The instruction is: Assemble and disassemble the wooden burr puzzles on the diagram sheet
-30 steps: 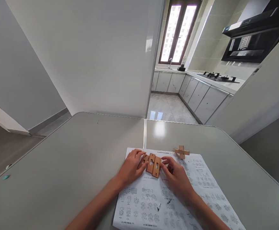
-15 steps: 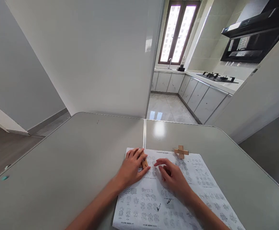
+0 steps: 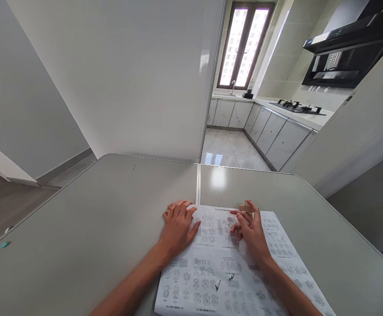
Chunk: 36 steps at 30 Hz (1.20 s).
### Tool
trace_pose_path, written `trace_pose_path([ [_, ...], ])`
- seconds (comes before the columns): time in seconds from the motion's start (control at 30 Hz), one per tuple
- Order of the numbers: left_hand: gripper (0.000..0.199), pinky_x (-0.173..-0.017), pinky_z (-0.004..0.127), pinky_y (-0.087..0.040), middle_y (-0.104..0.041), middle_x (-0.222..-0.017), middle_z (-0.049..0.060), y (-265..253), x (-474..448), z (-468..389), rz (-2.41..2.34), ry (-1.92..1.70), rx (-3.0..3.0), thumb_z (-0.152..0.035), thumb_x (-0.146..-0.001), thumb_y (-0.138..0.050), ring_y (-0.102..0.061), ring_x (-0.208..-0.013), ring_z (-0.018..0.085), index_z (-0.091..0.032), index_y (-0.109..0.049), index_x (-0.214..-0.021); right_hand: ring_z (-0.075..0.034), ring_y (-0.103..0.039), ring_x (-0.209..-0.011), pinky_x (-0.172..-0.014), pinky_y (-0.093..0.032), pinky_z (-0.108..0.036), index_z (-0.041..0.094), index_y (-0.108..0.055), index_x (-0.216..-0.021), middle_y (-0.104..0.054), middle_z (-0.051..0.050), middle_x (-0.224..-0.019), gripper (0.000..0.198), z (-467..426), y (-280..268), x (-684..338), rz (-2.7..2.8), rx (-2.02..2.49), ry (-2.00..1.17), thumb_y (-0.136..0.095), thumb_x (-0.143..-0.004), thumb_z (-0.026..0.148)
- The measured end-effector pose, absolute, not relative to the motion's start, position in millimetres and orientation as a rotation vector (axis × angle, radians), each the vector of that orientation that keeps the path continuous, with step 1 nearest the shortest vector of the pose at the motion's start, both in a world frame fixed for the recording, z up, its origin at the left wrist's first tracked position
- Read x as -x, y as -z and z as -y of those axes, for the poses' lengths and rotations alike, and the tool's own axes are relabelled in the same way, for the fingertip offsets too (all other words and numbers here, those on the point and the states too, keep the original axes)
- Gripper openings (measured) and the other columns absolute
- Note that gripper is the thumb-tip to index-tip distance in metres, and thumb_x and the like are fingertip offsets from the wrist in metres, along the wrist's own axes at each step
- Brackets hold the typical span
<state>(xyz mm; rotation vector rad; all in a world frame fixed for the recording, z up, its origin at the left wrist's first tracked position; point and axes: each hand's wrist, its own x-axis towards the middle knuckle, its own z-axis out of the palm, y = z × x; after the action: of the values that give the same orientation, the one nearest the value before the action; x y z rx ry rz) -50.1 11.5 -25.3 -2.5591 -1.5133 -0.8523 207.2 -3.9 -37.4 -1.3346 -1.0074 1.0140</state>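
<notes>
At the paper's [image 3: 207, 250] far left corner, the left hand [image 3: 178, 226] covers wooden blocks [image 3: 166, 214], seemingly keeping them together, though I cannot tell its grip, while the right hand [image 3: 252, 230], fingers loosely parted, partly hides the wooden cross [image 3: 243, 208] at the paper's far edge.

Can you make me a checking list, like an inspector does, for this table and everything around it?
Surface: grey table with a pale seam; a printed sheet lies on it.
Job's things: marked wooden pieces by the sheet's far left corner, partly under the left hand; another wooden block at its far edge, partly hidden by the right hand.
Clutter: small teal bit near the table's left edge.
Hands: left hand spread; right hand with loosely bent fingers, touch on the block unclear.
Cables: nothing seen.
Surroundings: white wall, kitchen window, stove.
</notes>
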Motion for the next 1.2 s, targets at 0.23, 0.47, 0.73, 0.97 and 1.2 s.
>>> trace_pose_path([
  [0.23,0.022,-0.109,0.05,-0.043,-0.061,-0.135,0.01,23,51,-11,1.43,0.967,2.683,-0.024,-0.1,-0.057,-0.05,-0.135,0.031,-0.024,-0.06,-0.122,-0.018,-0.066,-0.066,-0.041,-0.045,-0.025,0.03,-0.052,-0.123,-0.066,-0.004,-0.105,0.051,-1,39,-210,0.971,1.346,-0.983,-0.073,-0.086,0.059],
  [0.47,0.032,-0.107,0.046,-0.049,-0.063,-0.134,0.011,10,51,-7,1.317,1.129,2.937,-0.033,-0.1,-0.061,-0.058,-0.127,0.028,-0.025,-0.055,-0.13,-0.013,-0.044,-0.051,-0.048,-0.037,-0.027,0.024,-0.054,-0.094,-0.056,0.003,-0.066,0.039,14,22,-197,1.171,1.109,-1.306,-0.06,-0.096,0.063],
  [0.73,0.09,-0.109,0.044,-0.049,-0.065,-0.138,0.01,0,50,-1,1.19,1.151,3.321,-0.056,-0.075,-0.086,-0.065,-0.121,0.029,-0.029,-0.044,-0.149,-0.008,-0.036,-0.044,-0.047,-0.027,-0.023,0.024,-0.046,-0.086,-0.053,0.006,-0.057,0.039,32,34,-183,1.256,0.765,-1.77,-0.055,-0.103,0.058],
  [0.97,0.065,-0.1,0.042,-0.051,-0.073,-0.117,0.008,5,47,-1,1.174,1.178,3.187,-0.046,-0.077,-0.086,-0.07,-0.108,0.027,-0.024,-0.055,-0.13,-0.009,-0.04,-0.05,-0.049,-0.029,-0.022,0.026,-0.052,-0.103,-0.054,0.006,-0.065,0.031,35,30,-179,1.303,0.816,-1.742,-0.056,-0.103,0.056],
  [1.2,0.05,-0.102,0.041,-0.051,-0.07,-0.123,0.006,12,46,-2,1.147,1.178,3.04,-0.035,-0.088,-0.077,-0.067,-0.114,0.025,-0.027,-0.053,-0.131,-0.014,-0.051,-0.062,-0.059,-0.04,-0.028,0.022,-0.058,-0.115,-0.057,0.002,-0.077,0.035,28,31,-180,1.568,1.059,-1.357,-0.054,-0.103,0.055],
])
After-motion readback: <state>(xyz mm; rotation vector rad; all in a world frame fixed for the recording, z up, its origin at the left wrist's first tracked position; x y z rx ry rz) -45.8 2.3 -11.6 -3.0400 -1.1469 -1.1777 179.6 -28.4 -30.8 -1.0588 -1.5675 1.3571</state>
